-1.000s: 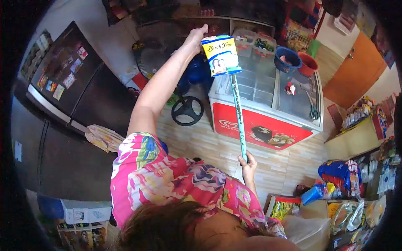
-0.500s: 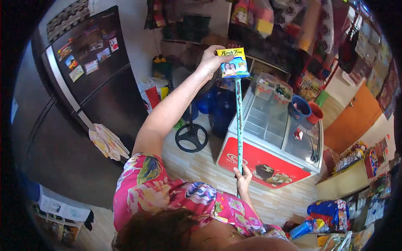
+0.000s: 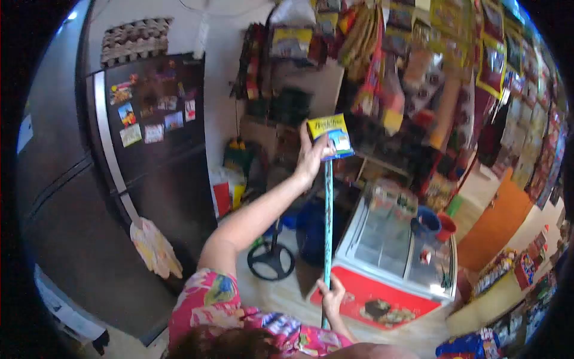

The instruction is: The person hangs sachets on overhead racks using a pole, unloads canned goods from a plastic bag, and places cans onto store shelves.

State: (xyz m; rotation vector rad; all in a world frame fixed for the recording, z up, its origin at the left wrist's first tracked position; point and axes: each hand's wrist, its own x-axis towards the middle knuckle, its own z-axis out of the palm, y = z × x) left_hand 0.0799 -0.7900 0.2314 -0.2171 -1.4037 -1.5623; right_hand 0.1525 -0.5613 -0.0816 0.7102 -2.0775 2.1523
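My left hand (image 3: 311,157), arm raised, grips a small yellow and blue packet (image 3: 338,142) by its left side, thumb across its front. Directly below the packet is the upper end of a long light-green stick (image 3: 328,221) with dark patches; whether the two are joined I cannot tell. Lower down, my right hand (image 3: 333,294) is closed around the stick, which stands nearly upright.
A dark fridge (image 3: 170,203) with a cloth (image 3: 154,248) is at left. Right of the stick is a red and white chest freezer (image 3: 382,299), bearing blue (image 3: 426,221) and red (image 3: 445,227) basins. Hanging goods (image 3: 412,66) fill the upper right. A black round base (image 3: 271,261) is on the floor.
The view has tilted up, showing more hanging goods. Against the room, the packet and stick top have moved up towards them. Both hands keep their holds.
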